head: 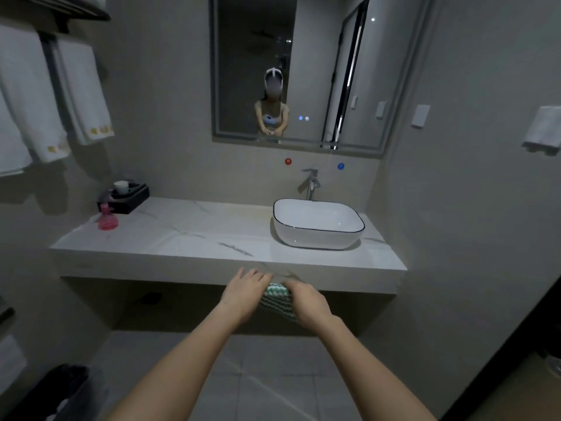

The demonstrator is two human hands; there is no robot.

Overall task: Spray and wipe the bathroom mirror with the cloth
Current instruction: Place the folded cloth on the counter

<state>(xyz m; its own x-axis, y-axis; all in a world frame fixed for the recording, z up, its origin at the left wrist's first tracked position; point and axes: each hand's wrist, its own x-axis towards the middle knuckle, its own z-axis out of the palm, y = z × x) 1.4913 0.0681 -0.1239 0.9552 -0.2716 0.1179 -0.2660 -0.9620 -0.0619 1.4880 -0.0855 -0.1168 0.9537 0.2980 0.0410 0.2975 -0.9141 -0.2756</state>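
Observation:
The bathroom mirror (pixel 306 71) hangs on the wall above the marble counter (pixel 194 235). A green and white patterned cloth (pixel 277 297) is held in front of the counter's front edge. My right hand (pixel 306 305) grips the cloth from the right. My left hand (pixel 246 288) lies against the cloth's left side with its fingers spread and fairly straight. A pink spray bottle (pixel 107 217) stands at the far left of the counter, well away from both hands.
A white basin (pixel 317 223) with a tap (pixel 311 182) sits on the counter's right half. A black tray (pixel 127 194) with a cup stands behind the bottle. White towels (pixel 45 95) hang at the left. A dark bin (pixel 69 390) stands on the floor.

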